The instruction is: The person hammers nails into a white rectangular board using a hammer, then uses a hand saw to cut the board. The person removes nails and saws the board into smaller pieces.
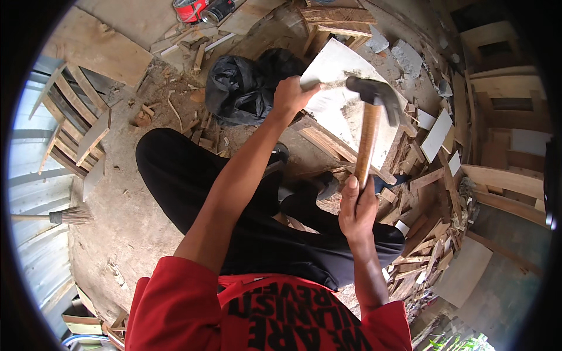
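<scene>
My right hand (358,209) is wrapped around the lower end of a claw hammer's wooden handle (367,143). The black hammer head (374,93) is raised over a white-faced board (333,108). That board has grey smudges and lies tilted on a wooden frame (328,140). At the board's left edge, my left hand (291,96) is closed, with the thumb over the top face and the other fingers curled at the side, partly hidden. I cannot make out a nail.
A black plastic bag (237,88) lies left of the board. Wood offcuts (430,234) pile up on the right. A slatted wooden piece (79,120) and a broom (67,216) are at the left. A red can (190,9) stands at the back.
</scene>
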Demonstrator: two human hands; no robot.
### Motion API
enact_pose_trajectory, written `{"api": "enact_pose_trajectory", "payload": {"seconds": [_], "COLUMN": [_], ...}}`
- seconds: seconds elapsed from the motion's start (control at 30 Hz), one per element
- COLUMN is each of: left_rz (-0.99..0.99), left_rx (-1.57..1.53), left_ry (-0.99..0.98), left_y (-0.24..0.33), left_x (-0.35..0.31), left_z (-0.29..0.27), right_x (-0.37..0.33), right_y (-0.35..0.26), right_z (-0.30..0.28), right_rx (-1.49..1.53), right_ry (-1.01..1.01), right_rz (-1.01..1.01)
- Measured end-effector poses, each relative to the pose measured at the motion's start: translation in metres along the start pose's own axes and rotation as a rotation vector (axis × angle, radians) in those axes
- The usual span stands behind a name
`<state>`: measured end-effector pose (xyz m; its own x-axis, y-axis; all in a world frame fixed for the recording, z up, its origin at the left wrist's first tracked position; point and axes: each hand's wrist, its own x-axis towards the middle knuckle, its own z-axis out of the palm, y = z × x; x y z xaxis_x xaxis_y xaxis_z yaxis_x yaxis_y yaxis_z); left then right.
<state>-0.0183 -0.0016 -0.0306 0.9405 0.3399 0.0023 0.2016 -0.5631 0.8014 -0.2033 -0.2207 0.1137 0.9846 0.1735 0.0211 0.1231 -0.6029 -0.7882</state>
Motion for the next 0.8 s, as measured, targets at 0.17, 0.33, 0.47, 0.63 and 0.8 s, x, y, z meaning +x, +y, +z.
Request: {"api": "enact_pose_trajectory", "payload": {"seconds": [0.17,0.33,0.47,0.63,0.8], "left_rz": [0.051,0.047,0.017,0.029,0.072], "left_rx": [-0.063,-0.043,-0.035,-0.071,-0.083], "left_ry": [0.032,0.044,0.022,0.0,0.05], "left_y": [-0.008,-0.007,-0.008,0.001,-0.01], "left_x": [0.002,0.0,0.004,0.001,0.008], "left_z": [0.005,0.003,0.002,0.004,0.003], "right_x": [0.009,0.001,0.014,0.012,-0.001], "right_y": [0.013,0.021,-0.013,0.018,0.035], "right_z": [0.019,0.004,-0.011,0.011,0.018], "right_rx": [-0.07,-0.158,0.048,0.076,-0.135], "right_ry": [-0.087,-0.182,-0.048,-0.011,-0.171], "right_rz": [0.059,0.075,0.038,-0.037,0.08]}}
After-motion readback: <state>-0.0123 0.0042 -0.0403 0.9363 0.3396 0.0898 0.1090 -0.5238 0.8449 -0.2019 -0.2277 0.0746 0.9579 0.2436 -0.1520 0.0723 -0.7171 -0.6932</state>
